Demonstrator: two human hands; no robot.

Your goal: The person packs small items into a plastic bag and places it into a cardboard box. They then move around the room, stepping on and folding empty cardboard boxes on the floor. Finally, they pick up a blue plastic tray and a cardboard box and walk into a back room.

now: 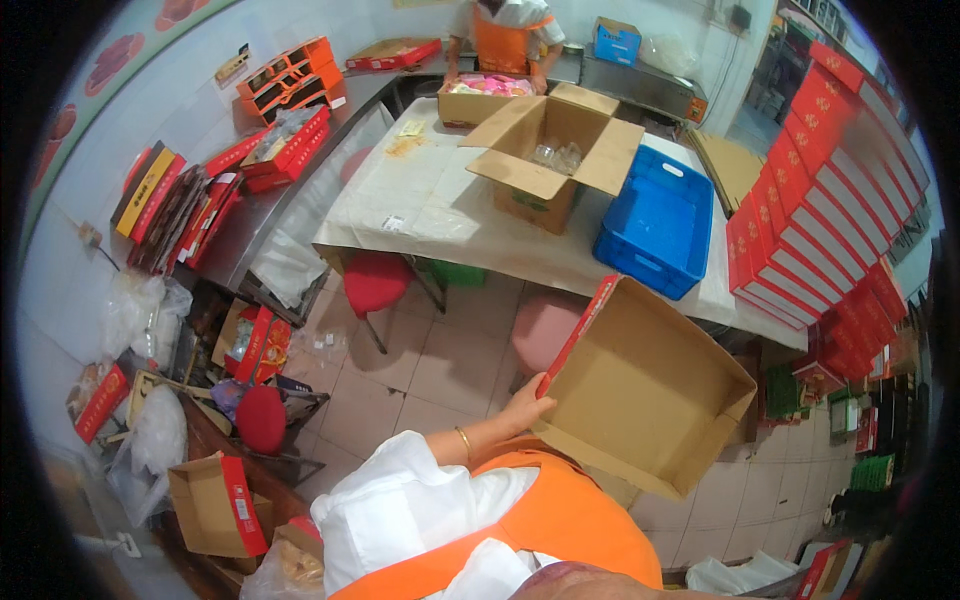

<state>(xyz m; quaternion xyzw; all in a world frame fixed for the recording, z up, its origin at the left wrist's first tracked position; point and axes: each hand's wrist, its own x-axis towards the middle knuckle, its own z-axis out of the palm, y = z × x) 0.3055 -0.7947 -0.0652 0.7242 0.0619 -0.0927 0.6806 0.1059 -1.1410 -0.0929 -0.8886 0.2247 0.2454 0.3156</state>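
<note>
My left hand (pixel 528 409) grips the red-edged side of a shallow cardboard box tray (pixel 637 390). Its plain brown inside faces up towards me, tilted, with nothing in it. The tray is held in front of my orange apron, just short of the table (pixel 450 225), and hides part of a pink stool (pixel 546 330). My right hand is out of view. Beyond the tray, a blue plastic crate (pixel 656 217) lies on the table beside an open cardboard carton (pixel 536 199), which has clear plastic items inside.
A tall stack of red and white boxes (pixel 810 217) leans at the right. Across the table a person in an orange apron (pixel 501 37) stands at a carton of pink packets (pixel 491 86). Red stools (pixel 375 283) and cardboard boxes (pixel 214 506) stand to the left.
</note>
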